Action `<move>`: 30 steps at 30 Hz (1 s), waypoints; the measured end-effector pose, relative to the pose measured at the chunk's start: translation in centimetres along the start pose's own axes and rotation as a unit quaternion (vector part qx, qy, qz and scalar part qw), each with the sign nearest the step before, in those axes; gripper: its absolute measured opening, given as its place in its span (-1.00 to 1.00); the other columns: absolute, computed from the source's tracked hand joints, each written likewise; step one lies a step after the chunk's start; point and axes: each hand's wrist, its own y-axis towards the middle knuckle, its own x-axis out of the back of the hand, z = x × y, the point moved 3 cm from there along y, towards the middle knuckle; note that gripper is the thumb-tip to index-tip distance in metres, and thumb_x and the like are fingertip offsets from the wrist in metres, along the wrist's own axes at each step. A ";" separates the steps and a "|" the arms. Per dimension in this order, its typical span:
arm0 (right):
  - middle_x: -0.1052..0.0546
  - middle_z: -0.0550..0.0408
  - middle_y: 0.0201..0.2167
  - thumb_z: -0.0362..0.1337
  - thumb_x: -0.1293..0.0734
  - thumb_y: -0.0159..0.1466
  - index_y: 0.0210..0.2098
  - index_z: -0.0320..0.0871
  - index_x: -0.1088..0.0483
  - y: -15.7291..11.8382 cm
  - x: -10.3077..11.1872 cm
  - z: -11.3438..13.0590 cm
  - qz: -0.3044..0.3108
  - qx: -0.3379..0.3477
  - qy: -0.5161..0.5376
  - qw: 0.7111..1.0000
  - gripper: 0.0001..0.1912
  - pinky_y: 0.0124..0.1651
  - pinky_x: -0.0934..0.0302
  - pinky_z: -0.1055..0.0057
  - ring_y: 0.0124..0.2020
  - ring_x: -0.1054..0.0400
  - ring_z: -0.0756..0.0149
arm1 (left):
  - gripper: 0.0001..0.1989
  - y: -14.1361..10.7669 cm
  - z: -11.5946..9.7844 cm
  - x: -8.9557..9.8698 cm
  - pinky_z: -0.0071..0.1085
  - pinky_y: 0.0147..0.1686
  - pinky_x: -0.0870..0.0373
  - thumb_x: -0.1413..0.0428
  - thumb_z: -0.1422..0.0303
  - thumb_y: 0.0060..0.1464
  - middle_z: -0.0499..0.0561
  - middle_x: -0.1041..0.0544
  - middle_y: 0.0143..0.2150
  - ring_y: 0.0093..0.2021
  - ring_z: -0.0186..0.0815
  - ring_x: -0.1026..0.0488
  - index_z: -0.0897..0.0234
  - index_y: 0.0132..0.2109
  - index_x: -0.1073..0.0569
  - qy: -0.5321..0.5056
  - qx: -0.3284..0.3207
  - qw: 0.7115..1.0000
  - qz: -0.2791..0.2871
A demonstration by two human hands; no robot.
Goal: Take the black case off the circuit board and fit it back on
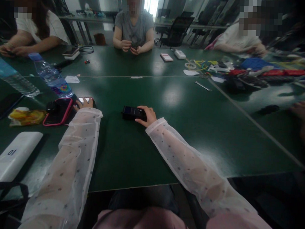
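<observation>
On the green table [121, 153], my right hand [148, 116] is closed around the right end of a small black box-like device [131, 112] with a dark screen on its face. To the left, my left hand [84, 104] rests with fingers apart over a flat thing with a bright, glossy face and a reddish edge [90, 100], possibly a phone; the hand covers much of it. Right beside that hand lies a phone in a pink case [66, 116], with a round black object [52, 107] on it. Both my forearms wear sheer white dotted sleeves.
Two water bottles [52, 78], a yellow packet [27, 116] and a white power bank [17, 153] are on the left. A wrench [202, 86] and a pile of cables and cloth [259, 73] lie to the right. Several people [134, 30] sit around the table.
</observation>
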 end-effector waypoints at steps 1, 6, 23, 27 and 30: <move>-0.42 0.00 0.11 -0.16 -0.43 0.15 0.13 0.05 -0.22 0.0 -0.1 -0.1 -0.002 0.002 0.000 1.000 -0.41 0.06 -0.22 -0.05 0.11 -0.25 -0.07 | -0.41 0.5 0.3 -0.2 0.39 0.17 0.16 -0.01 0.30 0.15 0.33 0.03 0.44 0.42 0.35 0.25 0.19 0.32 -0.20 0.014 -0.001 1.000 0.015; -0.42 -0.02 0.12 -0.13 -0.43 0.14 0.14 0.03 -0.21 0.1 -0.3 -0.5 -0.011 0.011 -0.004 1.000 -0.40 0.03 -0.23 -0.05 0.09 -0.25 -0.08 | -0.39 2.2 1.5 0.1 0.20 0.23 0.03 -0.06 0.45 0.11 0.21 -0.06 0.43 0.42 0.23 0.13 0.16 0.31 -0.21 0.010 -0.006 0.999 0.042; -0.42 -0.01 0.10 -0.13 -0.43 0.14 0.14 0.05 -0.21 0.1 -0.2 -0.7 -0.009 0.013 0.003 1.000 -0.39 0.05 -0.23 -0.05 0.08 -0.26 -0.04 | 0.03 -0.4 1.9 3.7 0.09 0.17 0.01 -0.29 0.06 -0.11 0.53 -0.13 0.31 0.31 0.31 -0.06 0.36 0.34 0.06 0.023 0.111 0.992 -0.055; -0.40 -0.02 0.12 -0.14 -0.43 0.15 0.14 0.03 -0.20 0.0 0.1 -0.4 -0.006 0.014 0.003 1.000 -0.40 0.06 -0.22 -0.06 0.09 -0.24 -0.05 | 0.17 -0.7 1.4 4.4 0.10 0.20 0.05 -0.34 0.08 -0.21 0.48 -0.15 0.30 0.31 0.25 -0.12 0.30 0.36 0.18 0.005 0.136 0.985 -0.111; -0.41 -0.02 0.12 -0.15 -0.43 0.15 0.15 0.03 -0.20 0.0 0.0 -0.4 -0.001 0.012 0.004 1.000 -0.39 0.07 -0.22 -0.07 0.10 -0.25 -0.05 | 0.23 -1.0 1.2 4.8 0.10 0.20 0.03 -0.36 0.11 -0.26 0.42 -0.19 0.30 0.31 0.18 -0.13 0.28 0.38 0.24 -0.006 0.141 0.978 -0.153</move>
